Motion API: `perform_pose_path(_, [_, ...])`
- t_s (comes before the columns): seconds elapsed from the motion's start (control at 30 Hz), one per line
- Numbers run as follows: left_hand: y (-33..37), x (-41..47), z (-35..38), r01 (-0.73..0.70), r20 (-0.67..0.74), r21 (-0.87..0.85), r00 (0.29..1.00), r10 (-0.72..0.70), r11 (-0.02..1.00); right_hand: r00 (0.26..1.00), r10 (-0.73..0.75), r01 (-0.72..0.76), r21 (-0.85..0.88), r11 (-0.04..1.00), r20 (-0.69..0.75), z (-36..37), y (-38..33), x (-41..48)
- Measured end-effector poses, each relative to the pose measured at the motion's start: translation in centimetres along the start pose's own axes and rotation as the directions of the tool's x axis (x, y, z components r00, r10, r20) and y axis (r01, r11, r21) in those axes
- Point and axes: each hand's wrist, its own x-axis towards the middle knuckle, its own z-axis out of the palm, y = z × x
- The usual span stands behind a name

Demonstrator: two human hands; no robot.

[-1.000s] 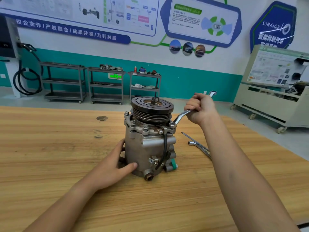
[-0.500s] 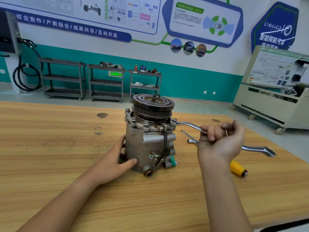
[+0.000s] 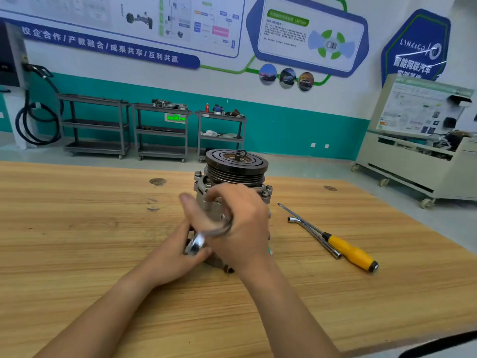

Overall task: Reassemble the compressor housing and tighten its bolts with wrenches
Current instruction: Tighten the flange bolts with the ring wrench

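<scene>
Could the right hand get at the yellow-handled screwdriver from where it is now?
Likely not at once. Bare table lies between the right hand and the yellow-handled screwdriver, so the way looks free, but its grip is taken by the wrench, held in front of the compressor.

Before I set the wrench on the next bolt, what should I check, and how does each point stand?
1. Compressor upright on the table: ok.
2. Wrench gripped in the right hand: ok.
3. Wrench seated on a bolt: cannot tell. Its upper end is hidden behind the right hand, and the picture is blurred there.
4. Left hand bracing the housing: cannot tell. It is at the base, but the contact is covered.
5. Flange bolts in place at both visible corners: ok. Tightness: cannot tell.
6. Screwdriver and socket wrench lying apart from the compressor, to its right: ok.
</scene>
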Motion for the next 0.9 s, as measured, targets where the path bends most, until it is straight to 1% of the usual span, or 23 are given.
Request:
perform_pose_path(0.03, [-0.2, 0.0, 0.1, 0.02, -0.023, -0.005, 1.0, -0.02, 1.0, 0.998, 0.055, -0.052, 0.097, 0.994, -0.027, -0.1, -0.1, 0.7])
perform_pose_path(0.07, [-0.3, 0.0, 0.1, 0.041, -0.034, -0.018, 0.999, -0.042, 0.999, 0.987, 0.151, -0.133, 0.255, 0.958, -0.052, -0.6, -0.2, 1.6])
perform_pose_path(0.1, [-0.3, -0.1, 0.1, 0.05, -0.036, -0.026, 0.998, -0.051, 0.998, 0.955, 0.288, -0.231, 0.441, 0.867, -0.066, -1.4, -0.2, 2.8])
perform_pose_path(0.13, [-0.3, -0.1, 0.0, 0.054, -0.035, -0.021, 0.998, -0.054, 0.998, 0.893, 0.446, -0.32, 0.608, 0.726, -0.063, -2.3, 0.1, 4.1])
perform_pose_path(0.17, [-0.3, 0.0, 0.0, 0.052, -0.033, -0.008, 0.998, -0.052, 0.999, 0.809, 0.587, -0.375, 0.735, 0.565, -0.039, -3.2, 0.9, 5.3])
perform_pose_path(0.2, [-0.2, 0.0, 0.0, 0.052, -0.032, 0.002, 0.998, -0.052, 0.999, 0.724, 0.69, -0.399, 0.818, 0.414, 0.004, -4.2, 2.1, 6.5])
perform_pose_path(0.27, [-0.1, 0.0, 0.0, 0.06, -0.027, 0.008, 0.998, -0.06, 0.998, 0.564, 0.815, -0.393, 0.911, 0.123, 0.133, -6.1, 4.6, 8.7])
perform_pose_path(0.3, [0.0, 0.0, 0.0, 0.066, -0.024, 0.012, 0.998, -0.066, 0.998, 0.488, 0.85, -0.38, 0.925, 0.002, 0.198, -6.6, 6.0, 9.4])
perform_pose_path(0.33, [0.0, 0.0, 0.0, 0.073, -0.023, 0.018, 0.997, -0.073, 0.997, 0.415, 0.874, -0.374, 0.923, -0.089, 0.252, -6.8, 7.4, 9.8])
perform_pose_path(0.4, [0.1, 0.0, 0.0, 0.082, -0.02, 0.033, 0.996, -0.082, 0.996, 0.3, 0.89, -0.392, 0.895, -0.212, 0.342, -6.4, 9.8, 10.0])
perform_pose_path(0.5, [0.0, 0.1, 0.0, 0.085, -0.018, 0.04, 0.996, -0.085, 0.996, 0.174, 0.875, -0.445, 0.828, -0.34, 0.452, -5.1, 12.5, 9.4])
perform_pose_path(0.6, [-0.1, 0.1, -0.1, 0.087, -0.011, 0.042, 0.996, -0.086, 0.995, 0.094, 0.832, -0.449, 0.769, -0.455, 0.547, -3.9, 14.1, 8.8])
perform_pose_path(0.67, [-0.3, 0.2, -0.1, 0.085, -0.014, 0.041, 0.996, -0.084, 0.996, 0.049, 0.808, -0.482, 0.722, -0.496, 0.587, -3.1, 14.7, 8.7])
perform_pose_path(0.77, [-0.6, 0.2, -0.1, 0.082, -0.016, 0.041, 0.997, -0.082, 0.996, 0.005, 0.786, -0.58, 0.642, -0.502, 0.618, -1.9, 14.9, 9.1])
perform_pose_path(0.83, [-0.6, 0.2, -0.1, 0.085, -0.009, 0.04, 0.996, -0.084, 0.996, -0.006, 0.799, -0.652, 0.603, -0.459, 0.602, -1.2, 14.7, 9.3])
perform_pose_path(0.9, [-0.6, 0.2, -0.2, 0.085, -0.003, 0.035, 0.996, -0.085, 0.996, -0.007, 0.818, -0.689, 0.59, -0.421, 0.576, -0.5, 14.5, 9.4])
